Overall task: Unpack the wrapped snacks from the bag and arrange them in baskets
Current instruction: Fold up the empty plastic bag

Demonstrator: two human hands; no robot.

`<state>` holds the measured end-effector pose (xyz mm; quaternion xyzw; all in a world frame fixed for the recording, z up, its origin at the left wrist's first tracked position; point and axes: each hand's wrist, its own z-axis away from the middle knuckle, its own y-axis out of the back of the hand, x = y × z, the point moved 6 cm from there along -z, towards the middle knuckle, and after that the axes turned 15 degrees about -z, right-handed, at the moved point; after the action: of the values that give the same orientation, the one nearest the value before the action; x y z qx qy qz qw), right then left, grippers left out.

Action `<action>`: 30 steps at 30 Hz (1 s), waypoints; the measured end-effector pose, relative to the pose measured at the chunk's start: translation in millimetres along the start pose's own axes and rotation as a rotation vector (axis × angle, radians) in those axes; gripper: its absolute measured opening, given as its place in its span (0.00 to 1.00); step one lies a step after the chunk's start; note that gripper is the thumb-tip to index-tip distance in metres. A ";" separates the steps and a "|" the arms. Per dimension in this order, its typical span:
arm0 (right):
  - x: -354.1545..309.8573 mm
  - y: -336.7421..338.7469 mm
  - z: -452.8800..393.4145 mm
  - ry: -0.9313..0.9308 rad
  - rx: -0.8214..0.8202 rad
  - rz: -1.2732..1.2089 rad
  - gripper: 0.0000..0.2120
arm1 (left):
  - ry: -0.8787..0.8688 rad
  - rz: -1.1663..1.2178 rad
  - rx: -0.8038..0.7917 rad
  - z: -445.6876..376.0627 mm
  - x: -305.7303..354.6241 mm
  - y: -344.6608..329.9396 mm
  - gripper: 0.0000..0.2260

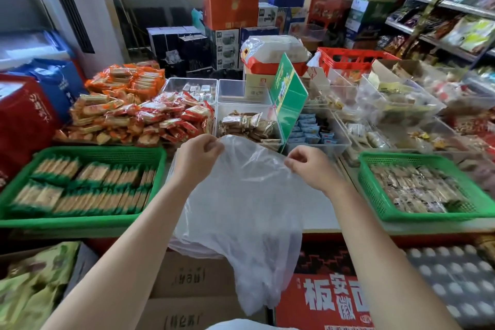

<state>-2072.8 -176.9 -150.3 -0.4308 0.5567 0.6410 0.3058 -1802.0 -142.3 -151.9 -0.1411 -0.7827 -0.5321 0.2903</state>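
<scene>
Thin clear plastic bag [241,211] at frame centre, pinched by my left hand [197,158] and right hand [312,166], could tear if I tug apart.

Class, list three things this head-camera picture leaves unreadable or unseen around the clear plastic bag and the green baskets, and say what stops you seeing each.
1. Head view: the table surface behind the thin clear plastic bag, pinched by the left hand and right hand, is veiled by its film.
2. Left green plastic basket: its near-left corner is cut off by the frame edge.
3. Right green plastic basket: wrapper print is blurred, unreadable.
</scene>
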 end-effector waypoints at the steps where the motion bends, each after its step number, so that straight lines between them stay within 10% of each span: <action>1: -5.2 -0.7 -1.3 0.033 0.051 -0.016 0.04 | -0.008 0.002 -0.010 0.6 -1.8 4.2 0.04; 7: -25.3 -12.7 -9.4 0.076 0.235 -0.147 0.04 | -0.233 0.242 -0.053 24.3 11.5 39.0 0.17; 12: -51.1 -33.4 -11.8 0.091 0.172 -0.264 0.05 | -0.540 -0.262 -0.139 40.4 54.2 20.5 0.33; 18: -73.2 -39.4 -0.6 0.136 0.141 -0.342 0.01 | -0.328 -0.002 0.067 22.3 41.6 22.4 0.06; 24: -100.5 -44.4 31.2 0.326 -0.124 -0.019 0.13 | -0.143 0.155 -0.039 9.6 47.6 42.3 0.11; 30: -108.2 -46.3 29.2 0.449 0.053 0.034 0.09 | 0.013 0.462 -0.143 12.3 61.8 48.3 0.08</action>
<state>-1990.8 -130.0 -74.3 -0.5450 0.6347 0.5192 0.1749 -1829.0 -117.5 -81.5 -0.3335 -0.6880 -0.5066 0.3985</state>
